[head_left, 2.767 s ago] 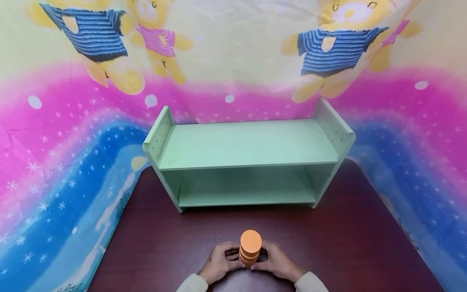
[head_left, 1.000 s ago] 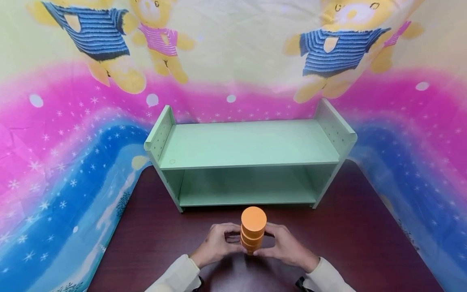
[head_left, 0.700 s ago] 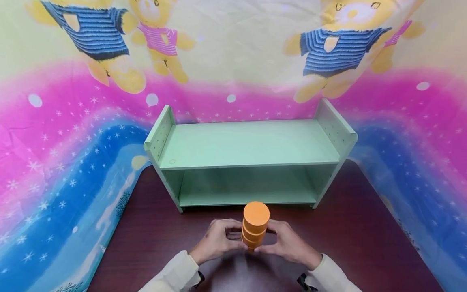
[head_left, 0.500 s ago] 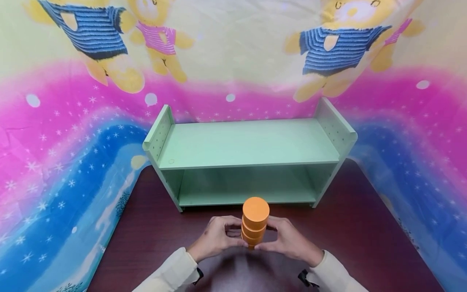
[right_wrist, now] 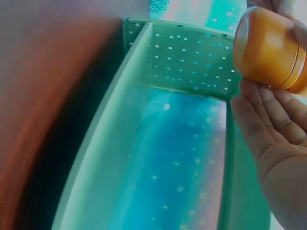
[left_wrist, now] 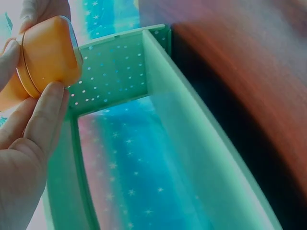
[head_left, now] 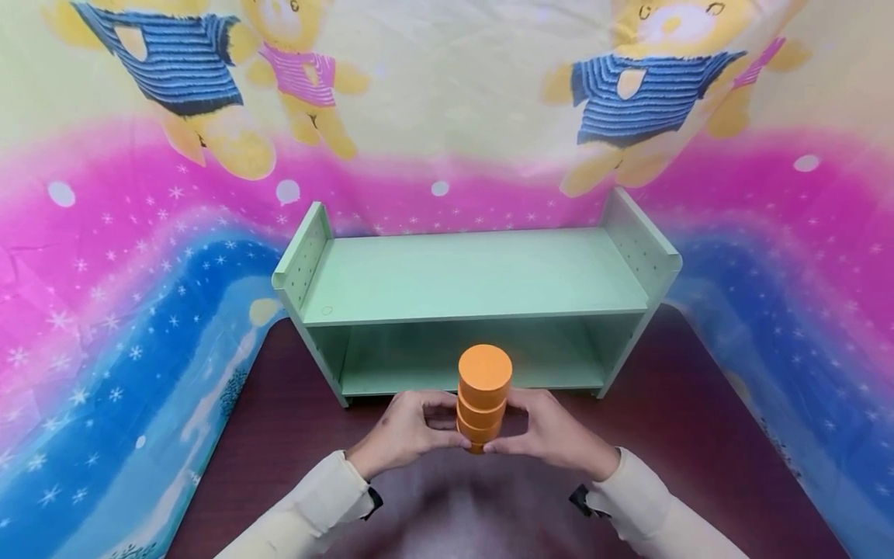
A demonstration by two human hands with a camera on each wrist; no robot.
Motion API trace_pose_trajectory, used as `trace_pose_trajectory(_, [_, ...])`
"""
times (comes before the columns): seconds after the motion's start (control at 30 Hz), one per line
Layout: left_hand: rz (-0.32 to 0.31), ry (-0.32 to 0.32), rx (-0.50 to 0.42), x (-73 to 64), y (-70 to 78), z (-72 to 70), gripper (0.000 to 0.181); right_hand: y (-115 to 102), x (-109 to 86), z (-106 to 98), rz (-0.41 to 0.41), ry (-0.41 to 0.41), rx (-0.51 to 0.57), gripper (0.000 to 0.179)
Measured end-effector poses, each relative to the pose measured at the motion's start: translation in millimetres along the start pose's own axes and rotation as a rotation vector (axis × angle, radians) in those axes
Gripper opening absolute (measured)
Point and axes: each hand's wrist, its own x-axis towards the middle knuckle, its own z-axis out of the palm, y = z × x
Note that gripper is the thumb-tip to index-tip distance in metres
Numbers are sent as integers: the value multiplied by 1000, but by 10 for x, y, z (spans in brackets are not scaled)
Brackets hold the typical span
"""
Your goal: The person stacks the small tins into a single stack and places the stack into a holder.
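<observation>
An orange cylindrical container (head_left: 485, 374) with grooves round its side stands upright between both hands, raised above the table. My left hand (head_left: 405, 432) pinches its left side, thumb near the lower end and fingers behind. From the right, my right hand (head_left: 559, 436) grips it the same way. The left wrist view shows the container (left_wrist: 53, 55) with fingers (left_wrist: 45, 115) laid against it and a rounded end facing the camera. In the right wrist view the same container (right_wrist: 266, 48) is seen over the right hand's fingers (right_wrist: 268, 110).
A pale green two-tier shelf (head_left: 475, 272) with raised side panels stands at the back of the dark red table (head_left: 279, 473), just beyond the hands. A printed curtain (head_left: 447, 93) with bears and snowflakes hangs behind and on both sides.
Both hands have raised the orange container from the table and carried it forward toward the shelf, keeping it upright. More of the sleeves has come into view; the shelf has stayed put.
</observation>
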Motion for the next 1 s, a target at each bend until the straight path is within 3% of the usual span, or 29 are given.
trace_pose_trajectory(0.1, [-14,1,0,30,69,-52,39,-43,51,-55,1,-2,-23,57])
trace_pose_trajectory(0.23, [13,7,20,77,141,-115,38,-93,128,-127,-4,-8,-14,55])
trace_pose_trajectory(0.37, [47,12,63,129,212,-177,39,-152,203,-219,-10,-24,20,52])
trace_pose_trajectory(0.6, [73,35,156,211,348,-271,41,-249,299,-362,-10,-15,-13,53])
trace_pose_trajectory(1.0, [44,33,192,334,579,-425,43,-348,473,-552,-23,1,-54,53])
